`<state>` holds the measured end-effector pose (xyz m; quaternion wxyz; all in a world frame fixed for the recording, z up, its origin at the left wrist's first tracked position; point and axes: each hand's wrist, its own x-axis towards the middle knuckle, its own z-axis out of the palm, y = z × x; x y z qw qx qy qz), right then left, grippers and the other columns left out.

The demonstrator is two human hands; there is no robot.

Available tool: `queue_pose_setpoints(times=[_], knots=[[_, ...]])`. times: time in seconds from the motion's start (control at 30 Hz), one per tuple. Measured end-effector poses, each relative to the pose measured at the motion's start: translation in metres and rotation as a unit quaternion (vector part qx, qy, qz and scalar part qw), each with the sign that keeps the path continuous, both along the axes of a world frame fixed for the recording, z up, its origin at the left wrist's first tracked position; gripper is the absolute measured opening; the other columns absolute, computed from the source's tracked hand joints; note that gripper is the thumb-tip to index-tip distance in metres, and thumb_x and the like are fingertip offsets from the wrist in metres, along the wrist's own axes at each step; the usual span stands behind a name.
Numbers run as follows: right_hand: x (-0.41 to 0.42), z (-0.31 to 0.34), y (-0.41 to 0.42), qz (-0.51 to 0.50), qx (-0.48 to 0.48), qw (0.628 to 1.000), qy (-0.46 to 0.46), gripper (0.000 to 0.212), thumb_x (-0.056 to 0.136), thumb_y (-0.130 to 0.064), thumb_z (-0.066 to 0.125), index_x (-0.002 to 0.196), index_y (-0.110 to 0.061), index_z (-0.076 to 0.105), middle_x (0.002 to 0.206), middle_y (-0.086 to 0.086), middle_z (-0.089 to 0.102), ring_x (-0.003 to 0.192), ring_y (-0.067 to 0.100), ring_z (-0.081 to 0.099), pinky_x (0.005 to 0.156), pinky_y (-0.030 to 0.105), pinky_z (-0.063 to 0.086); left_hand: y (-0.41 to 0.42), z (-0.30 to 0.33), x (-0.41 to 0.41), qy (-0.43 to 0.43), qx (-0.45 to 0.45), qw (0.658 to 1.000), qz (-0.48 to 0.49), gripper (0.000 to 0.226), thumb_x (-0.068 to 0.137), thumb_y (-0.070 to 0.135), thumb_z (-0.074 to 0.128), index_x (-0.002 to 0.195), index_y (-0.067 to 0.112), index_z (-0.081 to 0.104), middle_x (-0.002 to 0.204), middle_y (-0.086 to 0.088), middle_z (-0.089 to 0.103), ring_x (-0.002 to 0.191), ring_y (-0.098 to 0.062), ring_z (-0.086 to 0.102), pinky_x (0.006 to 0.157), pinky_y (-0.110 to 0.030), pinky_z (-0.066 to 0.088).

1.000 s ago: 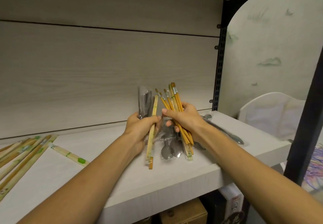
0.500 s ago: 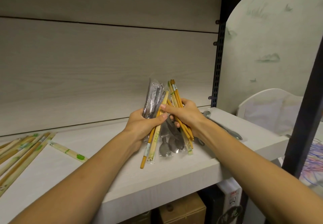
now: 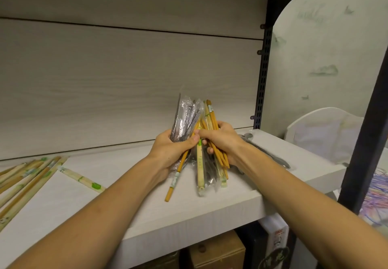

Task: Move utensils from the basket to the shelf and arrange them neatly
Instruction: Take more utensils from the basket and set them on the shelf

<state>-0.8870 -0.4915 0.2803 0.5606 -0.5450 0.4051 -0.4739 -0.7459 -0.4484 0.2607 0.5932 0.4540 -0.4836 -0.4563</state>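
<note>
Spanning the frame from nine o'clock to three o'clock, the white shelf (image 3: 130, 212) carries everything, with a pale wood-grain back panel (image 3: 126, 84) behind it and a black slotted upright (image 3: 262, 75) at two o'clock. Beyond the upright, at three o'clock, stands a white basket (image 3: 323, 130). At eight o'clock on the shelf lies a row of wrapped chopsticks (image 3: 25, 176), with one wrapped pair (image 3: 81, 178) lying askew just beside it. At centre, both hands meet over a mixed bundle held above the board. The left hand (image 3: 170, 153) grips the plastic-wrapped metal cutlery (image 3: 184, 119) and some sticks; the right hand (image 3: 220, 140) curls round the yellow chopsticks (image 3: 211, 113). Loose metal utensils (image 3: 266, 152) rest on the shelf at four o'clock of the right wrist.
</note>
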Motion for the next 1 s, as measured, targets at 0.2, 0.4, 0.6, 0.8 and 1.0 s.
queue_pose_setpoints(times=[0.2, 0.4, 0.6, 0.8, 1.0], knots=[[0.002, 0.0, -0.002, -0.02, -0.011, 1.0, -0.004, 0.029, 0.084, -0.005, 0.072, 0.107, -0.003, 0.055, 0.077, 0.012, 0.062, 0.037, 0.011, 0.05, 0.033, 0.019, 0.04, -0.004, 0.002, -0.001, -0.127, -0.011, 0.991, 0.041, 0.086, 0.06, 0.027, 0.091, 0.13, 0.017, 0.043, 0.116, -0.002, 0.066, 0.099, -0.014, 0.067, 0.083, -0.026, 0.054], [0.001, -0.004, -0.006, -0.005, -0.001, 1.0, 0.019, 0.033, 0.083, -0.004, 0.072, 0.112, 0.003, 0.058, 0.087, 0.012, 0.072, 0.044, 0.012, 0.054, 0.035, 0.019, 0.041, -0.01, -0.005, 0.003, -0.264, -0.003, 0.965, 0.013, 0.104, 0.075, 0.051, 0.075, 0.15, 0.034, 0.005, 0.142, -0.005, 0.047, 0.132, -0.019, 0.042, 0.102, -0.03, 0.037], [0.002, -0.004, -0.005, -0.011, -0.006, 1.0, 0.021, 0.022, 0.084, -0.002, 0.07, 0.102, -0.001, 0.057, 0.078, 0.018, 0.065, 0.043, 0.014, 0.049, 0.034, 0.02, 0.041, -0.012, -0.009, 0.009, -0.3, 0.008, 0.953, 0.05, 0.075, 0.066, 0.064, 0.074, 0.123, 0.021, 0.054, 0.117, 0.003, 0.059, 0.106, -0.016, 0.058, 0.092, -0.031, 0.049], [-0.007, -0.003, -0.012, -0.089, 0.005, 0.995, -0.032, 0.022, 0.084, 0.003, 0.065, 0.104, 0.001, 0.055, 0.059, 0.01, 0.05, 0.034, 0.011, 0.046, 0.034, 0.018, 0.04, -0.01, -0.008, 0.012, -0.212, 0.064, 0.975, 0.017, 0.062, 0.068, 0.031, 0.085, 0.121, 0.012, 0.059, 0.105, -0.012, 0.067, 0.09, -0.021, 0.065, 0.09, -0.034, 0.053], [-0.015, -0.005, -0.022, -0.111, 0.011, 0.993, -0.051, 0.027, 0.075, 0.002, 0.063, 0.1, -0.002, 0.053, 0.053, 0.009, 0.047, 0.041, 0.017, 0.043, 0.04, 0.025, 0.041, 0.0, -0.008, 0.004, -0.523, -0.034, 0.84, 0.141, 0.078, 0.073, 0.055, 0.073, 0.137, 0.03, 0.037, 0.131, -0.005, 0.044, 0.123, -0.027, 0.041, 0.097, -0.037, 0.041]])
